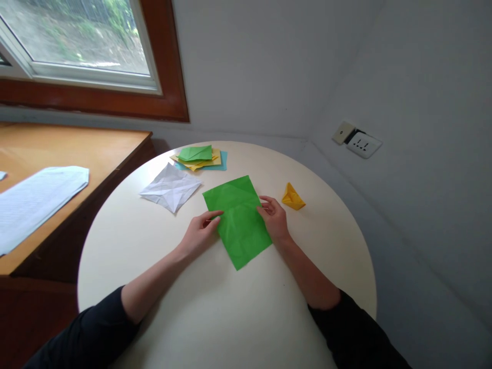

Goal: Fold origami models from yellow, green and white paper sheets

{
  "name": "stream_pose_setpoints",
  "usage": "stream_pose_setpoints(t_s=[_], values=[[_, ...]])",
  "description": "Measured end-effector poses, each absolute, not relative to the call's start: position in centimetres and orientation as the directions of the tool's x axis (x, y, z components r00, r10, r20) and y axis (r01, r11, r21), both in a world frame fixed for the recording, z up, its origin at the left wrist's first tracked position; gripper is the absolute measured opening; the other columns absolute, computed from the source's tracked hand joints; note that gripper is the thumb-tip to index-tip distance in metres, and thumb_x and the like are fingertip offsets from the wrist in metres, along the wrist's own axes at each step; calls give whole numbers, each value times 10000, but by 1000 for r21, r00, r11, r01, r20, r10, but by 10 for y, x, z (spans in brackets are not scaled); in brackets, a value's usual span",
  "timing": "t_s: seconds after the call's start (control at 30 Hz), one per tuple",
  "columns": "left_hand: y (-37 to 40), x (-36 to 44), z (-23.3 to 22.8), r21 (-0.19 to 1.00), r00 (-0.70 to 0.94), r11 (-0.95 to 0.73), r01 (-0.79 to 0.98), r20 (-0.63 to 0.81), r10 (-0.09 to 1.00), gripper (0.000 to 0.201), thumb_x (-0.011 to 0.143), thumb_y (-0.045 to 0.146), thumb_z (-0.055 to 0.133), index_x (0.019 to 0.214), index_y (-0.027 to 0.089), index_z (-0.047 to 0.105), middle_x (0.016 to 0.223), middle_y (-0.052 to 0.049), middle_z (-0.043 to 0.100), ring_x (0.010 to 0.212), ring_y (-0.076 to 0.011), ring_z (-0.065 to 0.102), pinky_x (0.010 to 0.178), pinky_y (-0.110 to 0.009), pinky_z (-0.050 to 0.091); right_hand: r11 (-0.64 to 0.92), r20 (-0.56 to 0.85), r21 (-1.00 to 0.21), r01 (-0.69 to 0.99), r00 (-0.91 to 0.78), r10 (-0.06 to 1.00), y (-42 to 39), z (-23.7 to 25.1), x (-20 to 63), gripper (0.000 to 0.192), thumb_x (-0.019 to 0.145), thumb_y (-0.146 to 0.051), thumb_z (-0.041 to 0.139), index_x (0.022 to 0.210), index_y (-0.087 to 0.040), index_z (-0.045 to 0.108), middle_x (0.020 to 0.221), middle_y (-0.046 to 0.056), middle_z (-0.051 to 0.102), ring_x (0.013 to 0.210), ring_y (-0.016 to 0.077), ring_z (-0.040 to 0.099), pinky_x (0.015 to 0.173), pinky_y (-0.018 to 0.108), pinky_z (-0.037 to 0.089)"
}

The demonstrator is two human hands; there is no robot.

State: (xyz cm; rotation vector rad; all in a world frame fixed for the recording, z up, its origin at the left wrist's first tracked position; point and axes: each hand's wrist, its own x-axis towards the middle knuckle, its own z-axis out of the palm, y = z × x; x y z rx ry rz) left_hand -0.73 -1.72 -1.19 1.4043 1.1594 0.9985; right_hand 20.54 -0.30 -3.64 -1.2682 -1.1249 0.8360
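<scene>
A rectangular sheet of green paper (243,225) with faint creases is held over the middle of the round table, turned a little askew. My left hand (203,228) pinches its left edge between thumb and fingers. On the opposite edge, my right hand (273,215) grips the same sheet, thumb on top. Just right of that hand stands a small folded piece of yellow-orange paper (293,197). A creased white paper square (171,187) lies flat beyond my left hand.
Behind the white square is a pile of green, yellow and blue papers (200,157) near the far edge of the white round table (123,241). A wooden desk (111,146) with printed sheets (42,200) adjoins on the left. Walls close in behind and right, with a socket (363,145).
</scene>
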Motion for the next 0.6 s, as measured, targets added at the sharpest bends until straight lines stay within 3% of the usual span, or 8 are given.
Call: stream_pose_setpoints(t_s=[0.2, 0.43, 0.5, 0.6], values=[[-14, -8, -16, 982, 168, 116, -147, -90, 982, 558, 636, 373, 692, 1115, 108, 587, 1014, -119, 672, 904, -245, 628, 803, -375, 489, 54, 54, -996, -77, 14, 998, -15, -26, 195, 727, 641, -344, 678, 1288, -233, 366, 985, 60, 685, 829, 211, 669, 733, 367, 557], [-18, -5, -7, 951, 238, 184, -249, -124, 963, 631, 601, 273, 707, 1191, 144, 524, 1069, -112, 650, 887, -235, 645, 784, -373, 521, 48, 58, -992, -117, -84, 995, -24, -16, 189, 941, 691, -326, 643, 1430, -279, 63, 1103, 55, 660, 820, 196, 679, 734, 370, 574], [-19, -5, -6, 956, 241, 173, -235, -115, 964, 614, 604, 270, 694, 1183, 147, 532, 1099, -112, 639, 918, -241, 637, 794, -369, 521, 72, 81, -992, -104, -81, 993, -24, -17, 190, 898, 699, -317, 631, 1428, -292, 107, 1183, 48, 619, 909, 193, 659, 788, 362, 560], [-17, -5, -10, 970, 219, 145, -196, -101, 971, 572, 621, 271, 660, 1168, 147, 546, 1155, -116, 614, 971, -248, 619, 814, -371, 514, 141, 145, -988, -62, -66, 987, -23, -19, 191, 733, 698, -311, 631, 1367, -273, 334, 1305, 30, 521, 1107, 203, 565, 905, 351, 502]])
